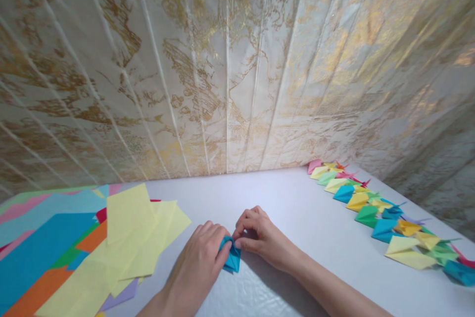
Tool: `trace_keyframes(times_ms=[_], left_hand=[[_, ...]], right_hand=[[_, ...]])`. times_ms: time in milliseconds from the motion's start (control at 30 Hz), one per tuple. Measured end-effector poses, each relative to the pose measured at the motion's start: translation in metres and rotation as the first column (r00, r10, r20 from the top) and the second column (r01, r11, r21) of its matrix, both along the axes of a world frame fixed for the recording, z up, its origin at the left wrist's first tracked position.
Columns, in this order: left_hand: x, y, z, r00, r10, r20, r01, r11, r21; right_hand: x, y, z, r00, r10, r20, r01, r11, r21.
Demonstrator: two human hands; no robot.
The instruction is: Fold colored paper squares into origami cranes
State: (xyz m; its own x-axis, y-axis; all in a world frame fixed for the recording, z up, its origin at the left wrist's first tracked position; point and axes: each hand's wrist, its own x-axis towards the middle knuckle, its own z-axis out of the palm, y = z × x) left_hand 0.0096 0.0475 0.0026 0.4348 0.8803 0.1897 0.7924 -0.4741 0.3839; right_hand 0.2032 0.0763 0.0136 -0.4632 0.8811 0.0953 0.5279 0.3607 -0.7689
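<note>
A small piece of folded blue paper (232, 258) lies on the white table at the front middle, between my two hands. My left hand (202, 257) rests over its left side, with the thumb pressed on the paper and the fingers curled behind. From the right, my right hand (258, 233) pinches the paper's upper right edge between thumb and forefinger. Creased flaps show on the blue paper, but its upper left part is hidden under my left fingers.
Loose coloured sheets cover the left side, with pale yellow paper (148, 238) on top and a large blue sheet (44, 252) beside it. Folded paper figures (367, 215) stand in rows along the right edge. A gold-patterned curtain (222, 69) hangs behind the white table (222, 193).
</note>
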Motion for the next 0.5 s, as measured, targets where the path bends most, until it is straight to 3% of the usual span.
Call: trace_keyframes(times_ms=[233,500], left_hand=[[0.0,0.005,0.006,1.0,-0.007,0.01,0.008,0.995,-0.097],[-0.004,0.004,0.009,0.998,-0.032,0.058,0.04,0.989,-0.144]], right_hand=[[-0.011,-0.007,-0.001,0.994,-0.085,0.07,0.082,0.995,0.054],[-0.013,-0.013,0.006,0.987,-0.081,0.141,0.077,0.997,0.031]])
